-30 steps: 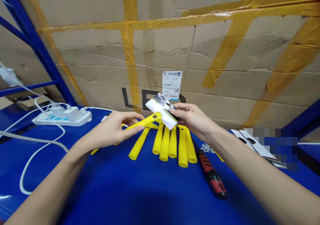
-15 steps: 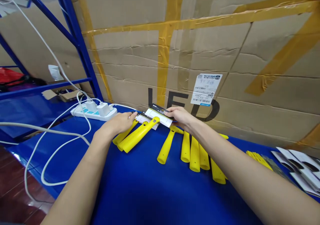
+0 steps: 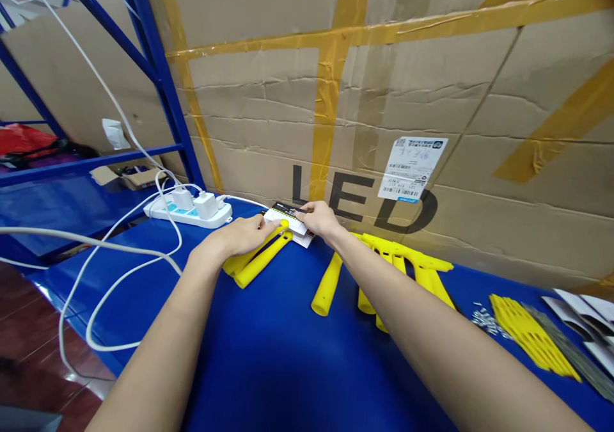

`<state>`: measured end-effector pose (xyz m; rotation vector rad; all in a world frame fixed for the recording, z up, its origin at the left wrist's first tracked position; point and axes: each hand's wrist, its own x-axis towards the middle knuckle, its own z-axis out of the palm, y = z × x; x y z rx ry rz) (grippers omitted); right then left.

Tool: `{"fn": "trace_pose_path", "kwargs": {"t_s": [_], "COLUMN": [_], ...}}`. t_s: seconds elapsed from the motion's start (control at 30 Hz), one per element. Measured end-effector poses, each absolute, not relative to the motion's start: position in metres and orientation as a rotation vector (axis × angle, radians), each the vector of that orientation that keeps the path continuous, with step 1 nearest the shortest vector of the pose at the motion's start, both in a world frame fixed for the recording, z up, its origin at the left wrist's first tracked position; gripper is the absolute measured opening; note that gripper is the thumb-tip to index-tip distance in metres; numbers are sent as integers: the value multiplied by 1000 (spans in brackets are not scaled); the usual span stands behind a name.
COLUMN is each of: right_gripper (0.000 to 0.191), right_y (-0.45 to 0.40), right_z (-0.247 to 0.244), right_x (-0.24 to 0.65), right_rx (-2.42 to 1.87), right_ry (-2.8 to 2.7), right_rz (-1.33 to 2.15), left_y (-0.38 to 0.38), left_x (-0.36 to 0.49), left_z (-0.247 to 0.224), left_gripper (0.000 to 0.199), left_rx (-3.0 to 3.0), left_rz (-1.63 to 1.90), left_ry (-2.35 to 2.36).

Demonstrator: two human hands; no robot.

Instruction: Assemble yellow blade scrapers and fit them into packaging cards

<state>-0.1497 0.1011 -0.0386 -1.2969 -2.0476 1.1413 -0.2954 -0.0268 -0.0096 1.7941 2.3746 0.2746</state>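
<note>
My left hand (image 3: 244, 235) is closed over a yellow handle near its upper end, at the left of a small group of yellow scrapers (image 3: 261, 262). White-and-black cards (image 3: 288, 219) cover the heads of these scrapers. With thumb and fingers pinched, my right hand (image 3: 319, 219) holds the right side of the top card. Under and beyond my right forearm lie more yellow handles (image 3: 327, 285), several with wide heads towards the carton; the forearm hides part of them.
A power strip (image 3: 189, 211) with white cables lies on the blue table (image 3: 288, 355) at the left. Behind stands a large taped carton (image 3: 259, 118). Small screws (image 3: 489, 322), flat yellow pieces (image 3: 532, 336) and folded cards (image 3: 575, 317) lie at the right.
My right hand has moved left with the carded scraper, bringing it onto the left group. My left hand has shifted onto the handles. The view has turned slightly right.
</note>
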Motion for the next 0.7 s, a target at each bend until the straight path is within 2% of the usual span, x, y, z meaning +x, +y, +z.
{"fn": "trace_pose_path", "kwargs": {"t_s": [0.1, 0.23, 0.37, 0.53, 0.7], "right_gripper": [20, 19, 22, 9, 8], "right_y": [101, 98, 95, 80, 58], "right_z": [-43, -54, -58, -41, -24], "right_x": [-150, -144, -130, -97, -51], "right_rx": [-1288, -1223, -1130, -996, -877], "right_ry": [-2124, -2178, -2210, -2231, -2269], "right_rz": [886, 724, 661, 640, 737], "left_y": [-28, -27, -25, -26, -28], "left_x": [-291, -286, -279, -248, -205], "left_z": [-9, -11, -14, -14, -17], "left_gripper": [61, 47, 37, 37, 25], "left_rx": [1778, 1778, 1784, 1940, 2348], "left_rz": [180, 138, 136, 258, 469], "left_ry": [2350, 2379, 2450, 2567, 2359]}}
